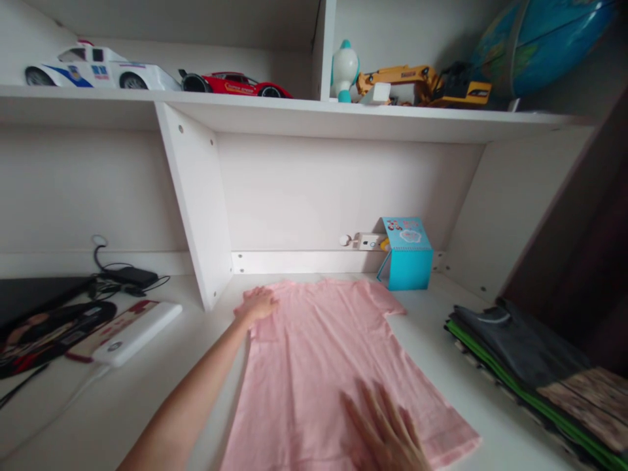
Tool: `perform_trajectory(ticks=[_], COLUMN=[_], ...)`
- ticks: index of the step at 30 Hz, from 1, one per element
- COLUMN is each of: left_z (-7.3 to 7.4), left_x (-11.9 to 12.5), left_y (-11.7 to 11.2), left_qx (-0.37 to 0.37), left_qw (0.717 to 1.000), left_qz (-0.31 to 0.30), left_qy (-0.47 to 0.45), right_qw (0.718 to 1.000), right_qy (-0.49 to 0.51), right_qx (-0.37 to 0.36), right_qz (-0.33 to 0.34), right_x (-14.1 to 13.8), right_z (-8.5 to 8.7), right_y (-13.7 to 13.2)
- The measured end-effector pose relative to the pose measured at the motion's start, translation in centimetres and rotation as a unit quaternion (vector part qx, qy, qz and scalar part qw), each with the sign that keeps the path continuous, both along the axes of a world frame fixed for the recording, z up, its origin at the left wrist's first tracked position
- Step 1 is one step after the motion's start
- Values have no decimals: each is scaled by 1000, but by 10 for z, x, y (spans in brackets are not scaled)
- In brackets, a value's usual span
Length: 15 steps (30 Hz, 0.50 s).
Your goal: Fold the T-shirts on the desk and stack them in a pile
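A pink T-shirt (324,353) lies spread out on the white desk, its neck end towards the back panel and its hem towards me. On its left sleeve and shoulder area rests my left hand (260,304), fingers stretched out over the cloth. My right hand (383,428) is over the lower right part of the shirt, fingers spread and slightly blurred; it seems to lie flat on the fabric. Light creases run lengthwise through the shirt. The near edge of the shirt is partly cut off by the frame.
Folded clothes (534,373) are stacked on the right. A blue desk calendar (409,261) stands behind the shirt beside a wall socket (367,241). To the left lie a white power strip (140,330), cables and a black adapter (130,276). Toy vehicles (240,84) and a globe (544,46) occupy the shelf above.
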<state>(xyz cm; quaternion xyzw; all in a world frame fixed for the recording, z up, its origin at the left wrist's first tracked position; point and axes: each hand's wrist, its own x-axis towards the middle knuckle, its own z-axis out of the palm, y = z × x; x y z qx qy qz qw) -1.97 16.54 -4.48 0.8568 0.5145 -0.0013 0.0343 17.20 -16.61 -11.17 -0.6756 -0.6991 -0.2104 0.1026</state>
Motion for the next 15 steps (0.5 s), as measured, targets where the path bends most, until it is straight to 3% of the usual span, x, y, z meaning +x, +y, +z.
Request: perform_trajectory(ticks=[4,7,8,11,15], left_z=[5,10,11,7,-9], left_x=[-57,-67,-63,-40,-21], left_y=[-1,-6,-9,-19,-34], left_qx=[61,142,156,135,45], left_qw=[993,980,981,991,998], left_qz=[101,125,109,25,-19], left_qy=[30,55,51,10,-28], right_qw=[999,988,984,983,979], right_qy=[30,93,115,147,152], right_qx=[-24,-86,-102,-112,-111], right_qz=[26,91,94,15,-76], right_x=[-4,16,28,72,126], right_z=[16,45,56,82,84], right_y=[-11,-3,8,65,151])
